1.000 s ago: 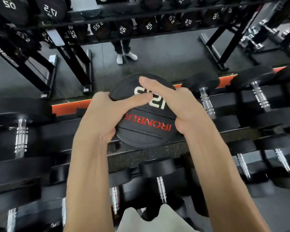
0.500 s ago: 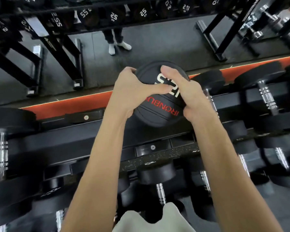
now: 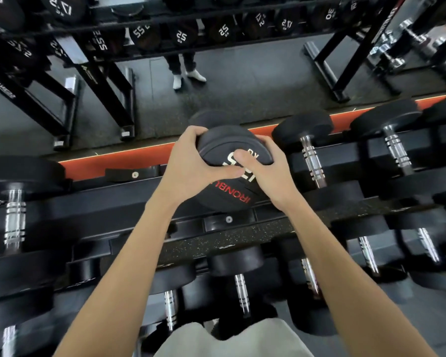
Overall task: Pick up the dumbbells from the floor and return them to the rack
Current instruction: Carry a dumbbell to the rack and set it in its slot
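While both hands (image 3: 191,163) grip, fingers (image 3: 243,159) wrap dumbbell (image 3: 224,199).

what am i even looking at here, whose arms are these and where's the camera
No machine here: these are a person's two bare arms, filmed by one wide-angle camera worn on their head, looking forward and down. Both hands, the left hand and the right hand, have a grip on the round end of a black dumbbell with red lettering, holding it over the top shelf of a dumbbell rack. Other dumbbells with shiny handles lie on the rack. Beyond is a mirror, showing more racks and the person's feet.
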